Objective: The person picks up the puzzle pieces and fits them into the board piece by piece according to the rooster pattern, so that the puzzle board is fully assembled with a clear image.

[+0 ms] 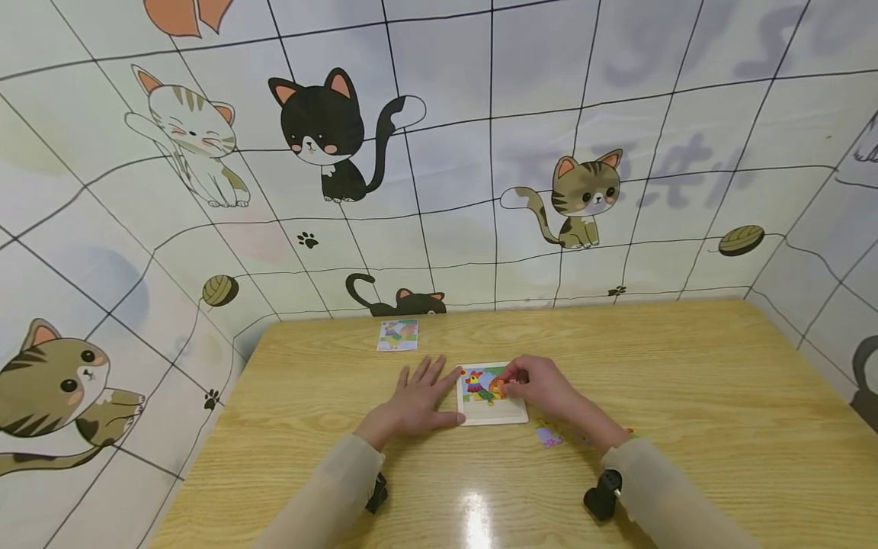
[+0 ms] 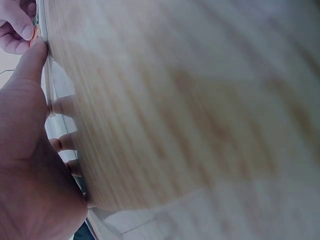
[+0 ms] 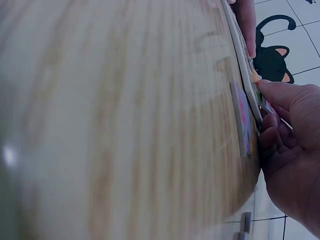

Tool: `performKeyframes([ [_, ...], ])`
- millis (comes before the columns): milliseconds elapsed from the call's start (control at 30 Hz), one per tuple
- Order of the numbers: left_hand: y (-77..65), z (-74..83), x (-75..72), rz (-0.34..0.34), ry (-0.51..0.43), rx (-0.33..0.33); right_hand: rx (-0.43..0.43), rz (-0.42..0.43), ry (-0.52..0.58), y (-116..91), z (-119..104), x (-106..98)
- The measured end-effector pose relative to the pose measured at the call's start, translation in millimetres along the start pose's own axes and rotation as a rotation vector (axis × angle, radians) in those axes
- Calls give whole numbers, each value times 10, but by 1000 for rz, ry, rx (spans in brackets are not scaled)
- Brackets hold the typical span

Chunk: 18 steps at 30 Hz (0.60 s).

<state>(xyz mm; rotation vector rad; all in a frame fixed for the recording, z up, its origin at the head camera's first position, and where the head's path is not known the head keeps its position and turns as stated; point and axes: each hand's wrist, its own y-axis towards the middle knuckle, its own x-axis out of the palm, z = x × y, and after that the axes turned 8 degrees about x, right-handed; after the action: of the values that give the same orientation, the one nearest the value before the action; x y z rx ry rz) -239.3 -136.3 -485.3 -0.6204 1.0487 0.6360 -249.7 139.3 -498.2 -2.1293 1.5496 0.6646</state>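
Observation:
A white-framed jigsaw puzzle tray [image 1: 494, 415] lies on the wooden table, its upper part showing a colourful rooster. My left hand [image 1: 418, 402] rests flat with fingers spread, index finger and thumb touching the tray's left edge. At the tray's upper right, my right hand [image 1: 545, 387] pinches a puzzle piece [image 3: 266, 104] between thumb and fingers, low over the picture. Most of that piece is hidden by the fingers. In the left wrist view the left hand [image 2: 30, 135] shows from the palm side. Beside the right hand [image 3: 295, 125] lies a loose purple puzzle piece [image 3: 242, 117].
Loose puzzle pieces [image 1: 549, 436] lie below the tray's right corner, some partly hidden under the right forearm. A small picture card [image 1: 397, 335] with a similar rooster lies at the table's back edge. A cat-print wall covering [image 1: 453, 168] stands behind the table [image 1: 315, 396].

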Motion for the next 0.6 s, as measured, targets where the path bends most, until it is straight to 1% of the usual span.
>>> performKeyframes([
  [300, -3, 3, -5, -1, -2, 2, -41, 41, -28, 8, 41, 46],
  [600, -12, 18, -12, 4, -19, 5, -71, 49, -72, -3, 59, 44],
])
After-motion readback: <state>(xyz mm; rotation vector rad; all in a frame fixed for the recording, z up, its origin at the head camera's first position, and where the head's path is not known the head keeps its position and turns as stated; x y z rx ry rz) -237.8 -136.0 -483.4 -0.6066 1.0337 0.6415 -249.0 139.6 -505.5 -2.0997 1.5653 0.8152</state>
